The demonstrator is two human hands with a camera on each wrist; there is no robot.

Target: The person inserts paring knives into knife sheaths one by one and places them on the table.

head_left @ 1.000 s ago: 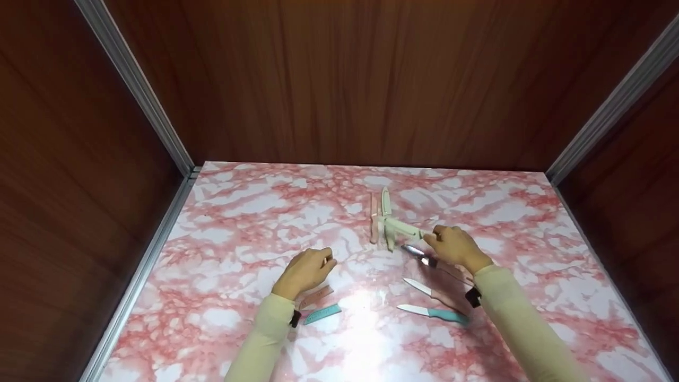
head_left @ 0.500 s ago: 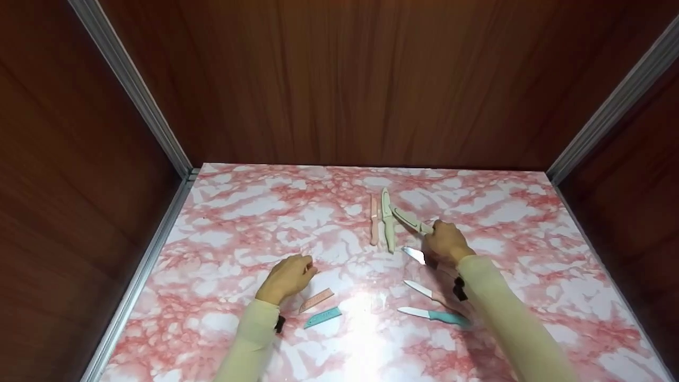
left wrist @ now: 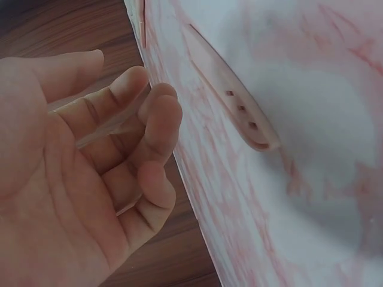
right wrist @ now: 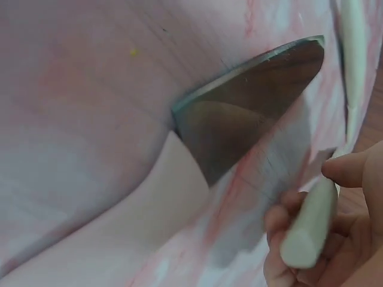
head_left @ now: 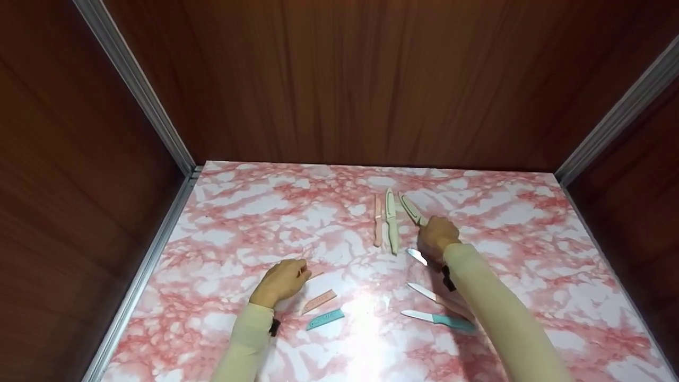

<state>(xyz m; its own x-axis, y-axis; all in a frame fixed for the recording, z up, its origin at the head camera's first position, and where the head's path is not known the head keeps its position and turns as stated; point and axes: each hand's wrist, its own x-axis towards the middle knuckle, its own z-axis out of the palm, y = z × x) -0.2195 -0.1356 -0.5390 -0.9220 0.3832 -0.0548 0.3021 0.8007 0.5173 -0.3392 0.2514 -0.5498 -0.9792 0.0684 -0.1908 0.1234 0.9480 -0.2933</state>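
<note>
R hand [head_left: 439,233]: fingers wrapped round handle of covered green knife [head_left: 410,208], tip pointing away & L, just R of 2nd green knife [head_left: 392,223] on table [head_left: 238,225]. L hand [head_left: 281,281]: fingers loosely bent, nr pink cover [head_left: 320,301] w/ teal cover [head_left: 325,319] beside it.

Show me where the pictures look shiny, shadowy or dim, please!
Head view: white glare on the red-and-white marbled tabletop, a shadow beside the pale-yellow right sleeve; left wrist view: dim and greyish, with soft shadow beside the pale-pink slotted sheath; right wrist view: the broad, pointed metal blade mirrors dark brown.
</note>
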